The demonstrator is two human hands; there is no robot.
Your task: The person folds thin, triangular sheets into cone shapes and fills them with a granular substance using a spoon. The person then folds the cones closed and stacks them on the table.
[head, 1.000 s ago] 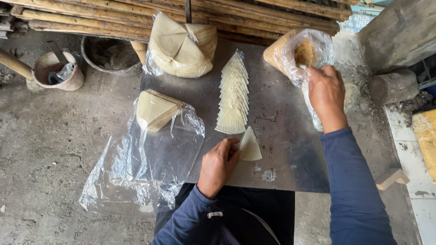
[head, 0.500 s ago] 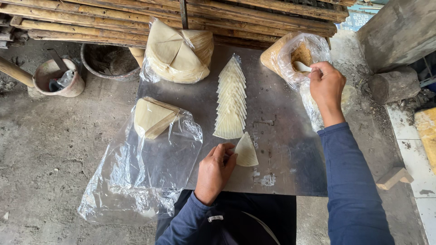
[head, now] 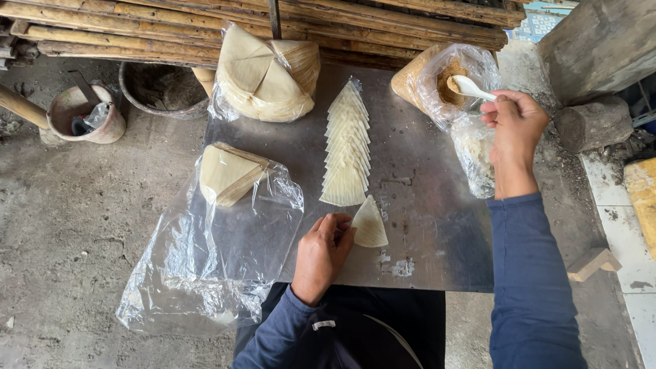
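Note:
My left hand (head: pixel 325 253) rests on the grey metal board (head: pixel 424 205) and pinches the edge of a single pale triangular wrapper (head: pixel 370 224). Just beyond it lies an overlapping row of triangular wrappers (head: pixel 346 147). My right hand (head: pixel 513 130) holds a white spoon (head: pixel 469 87) with its bowl over the open mouth of a clear plastic bag of brown filling (head: pixel 445 78) at the board's far right.
A large bagged stack of wrappers (head: pixel 268 72) sits at the far edge. A smaller stack (head: pixel 225 173) lies on loose clear plastic (head: pixel 205 260) at the left. Bamboo poles (head: pixel 171 20) cross the top. A bowl (head: pixel 85 113) and bucket (head: pixel 160 89) stand on the concrete floor.
My right hand has drawn back from inside the filling bag and now lifts the white spoon at its mouth. My left hand stays on the single wrapper.

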